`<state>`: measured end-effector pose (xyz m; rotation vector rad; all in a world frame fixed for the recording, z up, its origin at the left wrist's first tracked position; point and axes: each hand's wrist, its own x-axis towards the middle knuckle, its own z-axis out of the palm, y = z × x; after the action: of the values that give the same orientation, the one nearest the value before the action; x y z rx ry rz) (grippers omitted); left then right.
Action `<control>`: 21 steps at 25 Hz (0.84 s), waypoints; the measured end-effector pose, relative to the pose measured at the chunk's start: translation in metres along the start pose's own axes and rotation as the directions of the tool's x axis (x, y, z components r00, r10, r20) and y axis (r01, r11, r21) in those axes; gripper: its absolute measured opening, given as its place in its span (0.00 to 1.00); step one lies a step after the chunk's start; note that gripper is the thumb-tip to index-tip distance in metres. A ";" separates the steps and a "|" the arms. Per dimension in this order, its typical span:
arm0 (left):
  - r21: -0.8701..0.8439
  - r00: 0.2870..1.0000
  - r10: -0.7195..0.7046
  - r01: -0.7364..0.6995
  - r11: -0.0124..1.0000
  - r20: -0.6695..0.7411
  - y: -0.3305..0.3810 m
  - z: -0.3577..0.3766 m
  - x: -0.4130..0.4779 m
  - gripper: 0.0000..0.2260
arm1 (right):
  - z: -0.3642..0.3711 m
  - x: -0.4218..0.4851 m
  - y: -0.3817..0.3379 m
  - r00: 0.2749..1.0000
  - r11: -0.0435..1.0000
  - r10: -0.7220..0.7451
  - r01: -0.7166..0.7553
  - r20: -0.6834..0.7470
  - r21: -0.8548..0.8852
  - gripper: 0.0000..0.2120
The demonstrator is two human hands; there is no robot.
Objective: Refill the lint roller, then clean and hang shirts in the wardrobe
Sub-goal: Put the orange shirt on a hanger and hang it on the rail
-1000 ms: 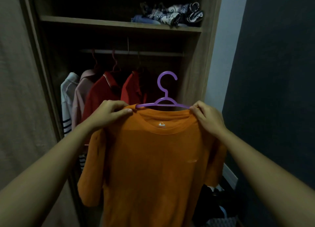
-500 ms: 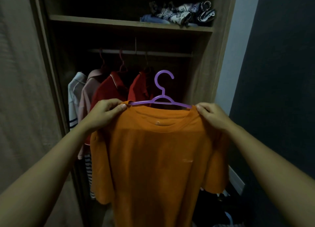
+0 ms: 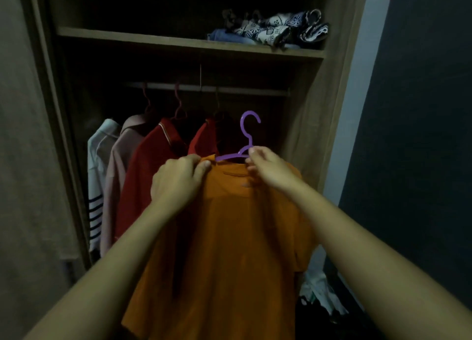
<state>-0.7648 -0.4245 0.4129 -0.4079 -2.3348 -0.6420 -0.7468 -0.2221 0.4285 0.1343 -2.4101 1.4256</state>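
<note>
An orange shirt (image 3: pixel 229 250) hangs on a purple hanger (image 3: pixel 246 137) that I hold up in front of the open wardrobe. My left hand (image 3: pixel 178 181) pinches the shirt's left shoulder at the collar. My right hand (image 3: pixel 268 168) grips the hanger's base at the neck of the shirt. The hanger's hook points up, below the wardrobe rail (image 3: pixel 209 88) and not touching it. The lint roller is not in view.
Four shirts hang on the rail: a white striped one (image 3: pixel 98 176), a pink one (image 3: pixel 117 166) and two red ones (image 3: pixel 148 171). Folded patterned clothes (image 3: pixel 270 29) lie on the upper shelf (image 3: pixel 178 42). Loose clothes (image 3: pixel 321 296) lie at the bottom right. A dark wall stands to the right.
My right hand has slid left from the shirt's right shoulder to the hanger's neck. The shirt has turned edge-on towards the wardrobe and moved closer to the rail.
</note>
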 end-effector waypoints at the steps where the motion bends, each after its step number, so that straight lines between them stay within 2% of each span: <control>1: 0.030 1.000 -0.022 0.023 0.999 -0.012 0.009 0.003 0.001 0.17 | 0.009 0.011 -0.004 0.997 0.989 0.076 -0.078 0.023 0.126 0.23; 4: 0.026 0.997 -0.058 0.059 0.998 -0.056 0.024 0.008 0.009 0.17 | 0.025 0.044 -0.011 0.992 0.938 0.125 -0.110 -0.025 0.328 0.28; 8: -0.166 1.000 0.013 -0.010 0.986 0.020 0.022 0.020 0.044 0.20 | 0.030 0.084 -0.015 0.985 0.961 0.087 -0.043 -0.148 0.274 0.35; 12: -0.170 1.000 0.001 -0.005 0.985 -0.028 -0.004 0.050 0.106 0.25 | 0.028 0.124 0.001 0.974 0.986 0.029 0.009 -0.226 0.167 0.33; 15: -0.124 0.988 -0.126 0.137 0.983 0.092 -0.032 0.082 0.144 0.29 | 0.027 0.162 0.015 0.972 0.989 0.056 -0.023 -0.229 0.144 0.32; 17: -0.215 0.970 -0.161 0.199 0.956 0.184 -0.042 0.098 0.157 0.25 | 0.024 0.185 0.020 0.971 0.992 0.080 -0.055 -0.224 0.116 0.31; 19: -0.328 0.972 -0.128 0.189 0.926 0.198 -0.046 0.107 0.161 0.19 | 0.018 0.207 0.022 0.966 0.988 0.103 -0.071 -0.238 0.137 0.29; 21: -0.398 0.976 -0.096 0.169 0.902 0.197 -0.050 0.113 0.162 0.19 | 0.014 0.230 0.025 0.955 0.985 0.124 -0.085 -0.271 0.153 0.23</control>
<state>-0.9637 -0.3854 0.4320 -0.5120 -2.3975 -1.2237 -0.9720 -0.2015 0.4783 -0.1554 -2.1156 1.5451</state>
